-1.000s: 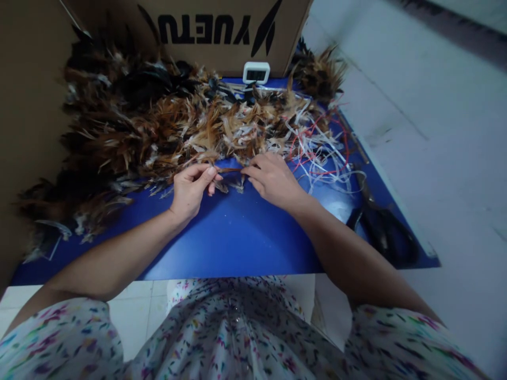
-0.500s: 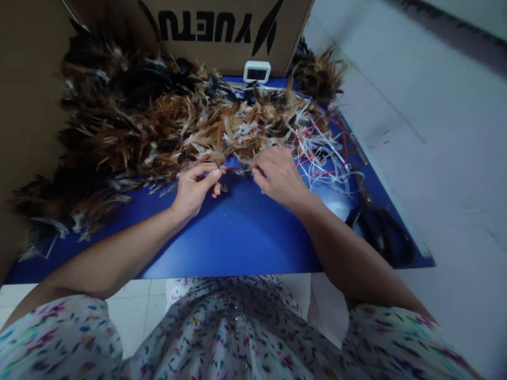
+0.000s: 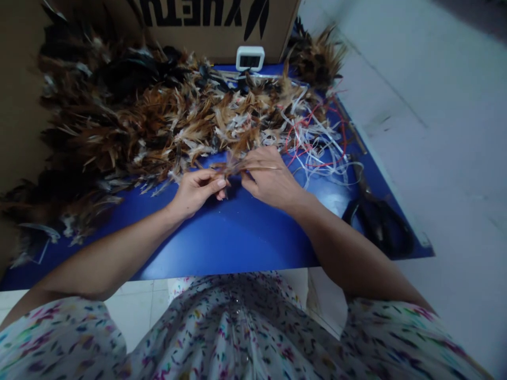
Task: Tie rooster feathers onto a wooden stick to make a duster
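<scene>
Between my two hands is a thin brown feather (image 3: 234, 168), partly blurred. My left hand (image 3: 200, 191) pinches it near its left end, thumb against fingertips. My right hand (image 3: 269, 177) is closed at the other side, with brown strands lying across its fingers; its fingertips are partly hidden. Just beyond both hands spreads a large pile of brown, white and black feathers (image 3: 158, 116), covering the back of the blue table (image 3: 222, 237).
A tangle of white and red strips (image 3: 317, 142) lies on the right. Black-handled scissors (image 3: 378, 224) rest near the right edge. A small white digital timer (image 3: 250, 58) stands before a cardboard box (image 3: 222, 39). Another feather bunch (image 3: 319, 55) sits at the back right.
My hands have come slightly closer together. Brown feather strands now show over my right hand's fingers. The whole view has shifted a little.
</scene>
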Demonstrator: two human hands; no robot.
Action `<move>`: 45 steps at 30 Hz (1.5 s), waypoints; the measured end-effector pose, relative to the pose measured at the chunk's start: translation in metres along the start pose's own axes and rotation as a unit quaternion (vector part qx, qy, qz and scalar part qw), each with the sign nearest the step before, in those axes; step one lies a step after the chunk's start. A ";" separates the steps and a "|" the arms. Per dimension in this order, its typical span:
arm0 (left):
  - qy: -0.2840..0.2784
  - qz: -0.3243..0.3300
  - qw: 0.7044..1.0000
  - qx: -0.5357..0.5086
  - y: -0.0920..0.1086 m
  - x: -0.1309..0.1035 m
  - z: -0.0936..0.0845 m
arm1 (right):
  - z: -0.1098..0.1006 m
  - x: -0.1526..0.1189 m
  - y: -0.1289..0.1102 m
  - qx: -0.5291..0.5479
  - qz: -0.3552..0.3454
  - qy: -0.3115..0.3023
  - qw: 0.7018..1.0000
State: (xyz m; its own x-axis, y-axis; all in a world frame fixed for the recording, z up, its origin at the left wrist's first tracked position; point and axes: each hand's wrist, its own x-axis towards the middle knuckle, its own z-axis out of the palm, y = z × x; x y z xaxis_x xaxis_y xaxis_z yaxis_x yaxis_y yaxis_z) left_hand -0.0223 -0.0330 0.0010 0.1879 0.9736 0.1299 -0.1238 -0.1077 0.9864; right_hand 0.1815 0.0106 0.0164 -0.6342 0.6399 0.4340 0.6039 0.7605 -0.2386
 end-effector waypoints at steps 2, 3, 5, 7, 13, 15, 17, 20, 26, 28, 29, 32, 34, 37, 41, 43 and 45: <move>0.021 0.004 1.000 -0.010 -0.003 0.001 -0.001 | -0.001 0.001 0.001 0.003 0.010 -0.006 1.000; 0.030 0.002 0.999 -0.015 -0.004 0.001 -0.002 | -0.001 0.002 0.002 0.006 0.015 -0.009 1.000; 0.045 -0.002 0.999 -0.020 -0.005 0.002 -0.002 | -0.002 0.003 0.004 0.018 0.027 -0.009 0.999; 0.053 0.000 0.998 -0.022 -0.006 0.001 -0.003 | -0.003 0.004 0.007 0.038 0.048 -0.001 0.998; 0.103 0.053 0.993 -0.007 -0.006 0.003 -0.002 | -0.011 0.003 0.006 0.213 0.150 0.014 0.965; 0.134 0.091 0.986 0.021 -0.007 0.003 -0.003 | -0.014 0.004 0.004 0.276 0.178 0.006 0.945; 0.152 0.126 0.979 0.049 -0.009 0.002 -0.004 | -0.016 0.004 0.001 0.331 0.195 0.000 0.923; 0.132 0.144 0.978 0.074 -0.009 -0.002 -0.005 | -0.018 0.005 0.000 0.390 0.187 -0.009 0.902; 0.042 0.117 0.987 0.104 -0.001 -0.009 -0.001 | -0.021 0.005 0.002 0.342 0.088 -0.072 0.933; 0.022 0.119 0.985 0.120 0.002 -0.008 0.000 | -0.021 0.005 0.001 0.347 0.077 -0.088 0.931; 0.014 0.116 0.985 0.126 0.003 -0.008 0.000 | -0.021 0.005 0.000 0.354 0.079 -0.095 0.927; -0.007 0.091 0.989 0.117 0.004 -0.006 0.000 | -0.022 0.005 -0.003 0.376 0.098 -0.096 0.916; -0.016 0.069 0.993 0.098 0.003 -0.006 0.000 | -0.022 0.005 -0.004 0.391 0.106 -0.092 0.910; -0.016 0.042 0.996 0.082 0.001 -0.006 0.000 | -0.021 0.005 -0.004 0.439 0.113 -0.091 0.887; 0.041 0.012 0.999 0.024 0.001 -0.005 0.001 | -0.017 0.006 -0.001 0.526 0.181 -0.053 0.829; 0.074 0.003 0.997 -0.006 0.002 -0.004 0.003 | -0.013 0.007 0.002 0.550 0.215 -0.020 0.807; 0.093 -0.005 0.995 -0.023 0.003 -0.004 0.004 | -0.008 0.006 0.002 0.548 0.225 0.003 0.805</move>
State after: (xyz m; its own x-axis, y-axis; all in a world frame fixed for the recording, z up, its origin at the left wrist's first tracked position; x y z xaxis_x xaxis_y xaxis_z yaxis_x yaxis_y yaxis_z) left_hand -0.0197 -0.0375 0.0038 0.0069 0.9955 0.0942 -0.1689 -0.0917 0.9814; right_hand 0.1834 0.0152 0.0257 -0.4654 0.8803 0.0920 -0.0191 0.0940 -0.9954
